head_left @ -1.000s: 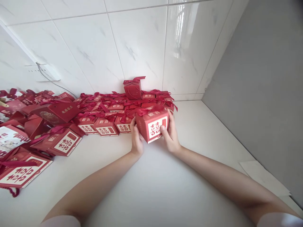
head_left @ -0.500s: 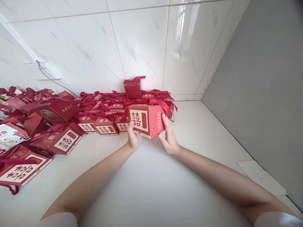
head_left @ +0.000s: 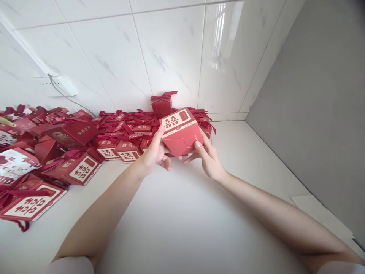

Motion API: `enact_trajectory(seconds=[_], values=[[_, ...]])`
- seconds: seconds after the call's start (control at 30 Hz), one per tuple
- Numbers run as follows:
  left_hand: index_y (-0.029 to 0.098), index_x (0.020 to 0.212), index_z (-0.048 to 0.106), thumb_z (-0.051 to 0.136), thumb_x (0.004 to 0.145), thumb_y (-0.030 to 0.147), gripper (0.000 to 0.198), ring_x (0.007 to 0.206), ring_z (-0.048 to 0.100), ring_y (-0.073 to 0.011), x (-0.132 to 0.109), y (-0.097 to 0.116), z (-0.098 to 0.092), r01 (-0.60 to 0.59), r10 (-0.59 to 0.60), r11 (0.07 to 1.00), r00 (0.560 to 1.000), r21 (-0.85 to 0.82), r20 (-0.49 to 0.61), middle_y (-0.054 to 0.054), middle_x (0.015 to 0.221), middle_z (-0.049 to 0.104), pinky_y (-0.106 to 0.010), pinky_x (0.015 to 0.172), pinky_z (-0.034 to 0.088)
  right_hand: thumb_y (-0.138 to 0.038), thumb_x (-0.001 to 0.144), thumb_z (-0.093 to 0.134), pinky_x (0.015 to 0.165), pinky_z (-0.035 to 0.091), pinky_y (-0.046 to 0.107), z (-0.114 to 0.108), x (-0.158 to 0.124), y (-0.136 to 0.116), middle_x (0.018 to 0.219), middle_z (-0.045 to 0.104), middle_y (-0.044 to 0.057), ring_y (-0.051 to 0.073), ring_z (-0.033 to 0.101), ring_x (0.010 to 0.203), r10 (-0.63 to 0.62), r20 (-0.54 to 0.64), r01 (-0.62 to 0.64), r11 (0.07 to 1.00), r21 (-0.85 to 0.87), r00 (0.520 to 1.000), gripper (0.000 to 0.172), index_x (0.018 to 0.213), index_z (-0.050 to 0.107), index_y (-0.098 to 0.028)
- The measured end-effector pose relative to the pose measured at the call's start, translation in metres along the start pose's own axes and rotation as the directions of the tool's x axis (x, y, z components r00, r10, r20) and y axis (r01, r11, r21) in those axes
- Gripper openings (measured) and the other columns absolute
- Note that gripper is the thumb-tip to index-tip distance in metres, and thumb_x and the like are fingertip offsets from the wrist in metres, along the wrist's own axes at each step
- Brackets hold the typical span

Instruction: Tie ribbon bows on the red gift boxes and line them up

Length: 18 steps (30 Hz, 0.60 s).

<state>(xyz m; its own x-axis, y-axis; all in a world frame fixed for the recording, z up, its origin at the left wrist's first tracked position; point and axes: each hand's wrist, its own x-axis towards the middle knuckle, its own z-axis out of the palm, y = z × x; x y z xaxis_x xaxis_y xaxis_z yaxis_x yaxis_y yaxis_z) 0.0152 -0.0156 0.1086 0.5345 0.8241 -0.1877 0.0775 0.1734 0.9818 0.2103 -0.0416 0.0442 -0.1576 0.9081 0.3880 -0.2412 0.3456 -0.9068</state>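
Observation:
Between my two hands a red gift box (head_left: pixel 182 135) is held above the white tabletop, tilted so that its plain red bottom faces me. Its cream label with a red double-happiness character lies on the upper side. My left hand (head_left: pixel 156 152) grips the left edge, thumb on the label side and fingers underneath. My right hand (head_left: pixel 210 156) holds the right side, its thumb pressed on the bottom face. Behind the held box, rows of similar red boxes (head_left: pixel 128 151) with ribbon bows stand close together, partly hidden by it.
One red box (head_left: pixel 161 106) sits on top of the rows against the tiled wall (head_left: pixel 171 49). More boxes (head_left: pixel 82 169) are piled on the left. A grey cable (head_left: pixel 64 96) runs down from a wall socket. White sheets (head_left: pixel 322 215) lie at the right, beside a grey panel (head_left: pixel 319 95).
The box has been tipped in my hands, its label side turning upward and its bottom coming into view. Both hands have shifted their hold on it.

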Motion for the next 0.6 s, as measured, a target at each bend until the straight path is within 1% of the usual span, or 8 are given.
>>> enact_trajectory(seconds=[0.03,0.1,0.2,0.37,0.6], values=[[0.017,0.137,0.055,0.014,0.081,0.088,0.099,0.035,0.050,-0.0153,-0.003,0.004,-0.002,0.054,-0.054,0.998,0.999,0.027,-0.001,-0.013,0.079,0.073,-0.035,0.045,0.052,-0.053,0.098,0.049,0.074,0.065,0.049,0.001,-0.002,-0.001,0.114,0.071,0.007,0.024,0.075,0.084,0.028,0.025,-0.029,1.000,0.012,0.999,0.075,0.159,0.011,-0.033],[0.017,0.134,0.056,0.012,0.079,0.089,0.101,0.034,0.048,-0.0130,-0.007,0.010,-0.005,0.144,-0.144,0.987,0.990,0.068,0.001,-0.013,0.081,0.074,-0.034,0.047,0.052,-0.050,0.097,0.053,0.075,0.064,0.048,0.004,-0.006,-0.002,0.104,0.074,0.006,0.022,0.075,0.074,0.059,0.061,-0.060,0.998,0.009,0.996,0.081,0.159,0.006,-0.031],[0.016,0.132,0.057,0.011,0.077,0.090,0.103,0.035,0.047,-0.0108,-0.010,0.015,-0.007,0.213,-0.215,0.971,0.977,0.108,0.005,-0.014,0.088,0.075,-0.033,0.050,0.052,-0.046,0.095,0.059,0.081,0.062,0.049,0.005,-0.009,-0.002,0.102,0.074,0.006,0.020,0.074,0.068,0.062,0.083,-0.059,0.998,-0.034,0.995,0.088,0.159,0.001,-0.032],[0.015,0.129,0.058,0.008,0.077,0.090,0.104,0.035,0.046,-0.0100,-0.012,0.018,-0.006,0.214,-0.221,0.970,0.974,0.118,0.048,-0.015,0.088,0.075,-0.033,0.056,0.053,-0.045,0.094,0.061,0.079,0.062,0.047,0.006,-0.011,-0.005,0.107,0.073,0.007,0.020,0.075,0.069,0.046,0.070,-0.040,0.996,-0.082,0.996,0.089,0.159,0.001,-0.035],[0.015,0.123,0.060,0.006,0.075,0.091,0.105,0.033,0.042,-0.0098,-0.012,0.016,-0.005,0.221,-0.226,0.965,0.974,0.138,0.020,-0.014,0.084,0.074,-0.034,0.057,0.053,-0.046,0.095,0.059,0.072,0.063,0.044,0.009,-0.013,-0.002,0.102,0.074,0.006,0.020,0.073,0.064,0.044,0.064,-0.038,0.995,-0.097,0.997,0.090,0.158,-0.004,-0.034]])
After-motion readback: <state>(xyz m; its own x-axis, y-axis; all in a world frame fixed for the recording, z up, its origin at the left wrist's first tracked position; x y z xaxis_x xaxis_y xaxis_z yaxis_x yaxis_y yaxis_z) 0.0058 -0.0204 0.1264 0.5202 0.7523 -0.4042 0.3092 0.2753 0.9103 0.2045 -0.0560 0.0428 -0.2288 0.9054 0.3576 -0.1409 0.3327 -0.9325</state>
